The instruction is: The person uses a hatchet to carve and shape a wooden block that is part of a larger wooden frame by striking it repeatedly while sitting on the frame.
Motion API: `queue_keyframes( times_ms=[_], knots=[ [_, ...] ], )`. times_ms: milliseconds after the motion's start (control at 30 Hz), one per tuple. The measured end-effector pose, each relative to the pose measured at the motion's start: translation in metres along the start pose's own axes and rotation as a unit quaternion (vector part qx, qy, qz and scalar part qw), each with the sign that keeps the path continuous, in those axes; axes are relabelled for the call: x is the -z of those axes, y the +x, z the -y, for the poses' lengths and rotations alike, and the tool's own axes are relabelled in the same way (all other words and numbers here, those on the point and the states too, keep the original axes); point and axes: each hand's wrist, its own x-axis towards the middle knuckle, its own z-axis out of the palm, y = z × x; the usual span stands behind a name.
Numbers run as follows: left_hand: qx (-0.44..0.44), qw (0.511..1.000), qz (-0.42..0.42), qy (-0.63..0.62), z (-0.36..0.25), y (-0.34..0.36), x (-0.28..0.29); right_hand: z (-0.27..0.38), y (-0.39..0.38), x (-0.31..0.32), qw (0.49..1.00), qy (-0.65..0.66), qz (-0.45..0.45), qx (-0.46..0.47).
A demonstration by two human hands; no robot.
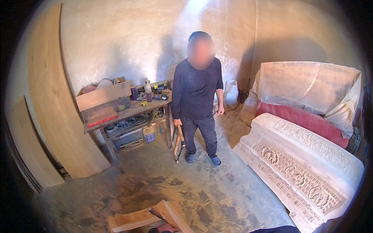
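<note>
Timber frame (134, 222) is lying at six o'clock, nearest the camera. One hand (168, 227) is showing there; left or right cannot be told, nor whether its grip is wide, narrow or holding the adjacent dark bar (156, 213). Carved panel (297, 175) is resting at four; co-worker (197, 91) is standing toward twelve, desk (134, 112) at nine.
</note>
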Motion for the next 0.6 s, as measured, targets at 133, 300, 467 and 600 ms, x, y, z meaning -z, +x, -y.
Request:
queue_keyframes(
  times_ms=[133,300,467,600],
  knots=[
    [0.003,0.999,-0.032,0.012,0.009,-0.004,0.001,0.0,0.002,-0.005,0.999,-0.024,-0.008,-0.042],
    [0.006,0.997,-0.068,0.023,0.015,-0.003,0.004,-0.057,0.018,-0.03,0.999,0.014,-0.043,0.006],
    [0.024,0.993,-0.103,0.048,0.037,-0.012,0.016,0.002,-0.001,-0.005,0.997,-0.023,-0.043,0.058],
    [0.029,0.991,-0.116,0.058,0.042,-0.014,0.016,0.002,-0.007,0.002,0.996,-0.021,-0.059,0.056]
  ],
)
